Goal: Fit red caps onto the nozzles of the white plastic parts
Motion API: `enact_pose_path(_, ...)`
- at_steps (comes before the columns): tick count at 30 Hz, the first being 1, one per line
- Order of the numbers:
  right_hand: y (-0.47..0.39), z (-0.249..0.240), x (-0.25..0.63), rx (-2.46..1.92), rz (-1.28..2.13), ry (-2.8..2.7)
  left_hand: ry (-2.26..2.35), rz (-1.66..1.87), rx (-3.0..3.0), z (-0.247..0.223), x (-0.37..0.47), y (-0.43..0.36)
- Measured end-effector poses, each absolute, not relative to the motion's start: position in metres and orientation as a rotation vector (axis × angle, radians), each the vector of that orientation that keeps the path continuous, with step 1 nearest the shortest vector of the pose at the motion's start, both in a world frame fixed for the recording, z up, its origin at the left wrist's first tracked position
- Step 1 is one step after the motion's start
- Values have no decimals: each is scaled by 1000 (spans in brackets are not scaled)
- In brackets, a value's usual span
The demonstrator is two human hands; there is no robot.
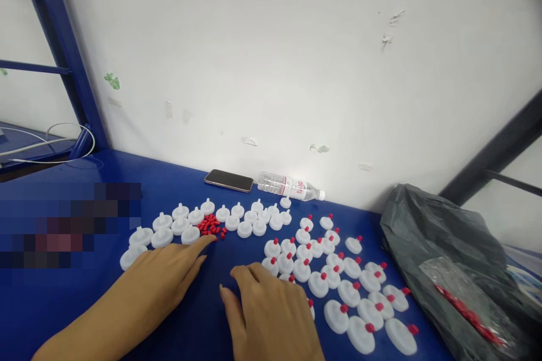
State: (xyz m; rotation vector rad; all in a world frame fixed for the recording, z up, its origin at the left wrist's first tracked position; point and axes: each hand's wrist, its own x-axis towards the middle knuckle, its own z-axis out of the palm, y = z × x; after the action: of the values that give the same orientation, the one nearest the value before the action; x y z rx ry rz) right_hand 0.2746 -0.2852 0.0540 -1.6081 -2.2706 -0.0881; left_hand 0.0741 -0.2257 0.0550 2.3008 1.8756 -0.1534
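My left hand (pixel 175 271) reaches over the blue table, its index finger stretched to the near edge of a small pile of red caps (pixel 210 227). Its thumb is apart from the index finger, and I see nothing held. My right hand (pixel 273 313) is lower and to the right, palm down, thumb and index finger apart with a gap showing bare table. Its other fingers are bent and partly hidden. Round white plastic pieces with a short spout (pixel 161 238) stand around the pile. Right of my right hand are several white pieces with red caps on their spouts (pixel 349 293).
At the wall lie a phone (pixel 229 180) and a clear plastic bottle (pixel 290 186) on its side. A dark plastic bag (pixel 440 225) sits at the right, with a clear bag of red caps (pixel 470 304) on it. A blue metal frame (pixel 71 39) rises at the left.
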Motion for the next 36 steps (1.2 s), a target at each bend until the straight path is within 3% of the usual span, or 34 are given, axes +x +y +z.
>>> enact_pose_path(13,-287,63,274,-1517,-51,-2291,1787,-88,2380,70,78,-225)
enact_pose_path(19,-287,62,274,-1484,-60,-2280,1978,405,2393,85,34,-228)
enact_pose_path(22,-287,63,273,-1465,-70,-2278,2135,474,2394,85,1,-224)
enact_pose_path(28,-287,61,274,-1463,-81,-2291,2298,464,2397,68,-38,-217)
enact_pose_path(36,-285,60,274,-1456,-74,-2312,2077,402,2407,78,-31,-219)
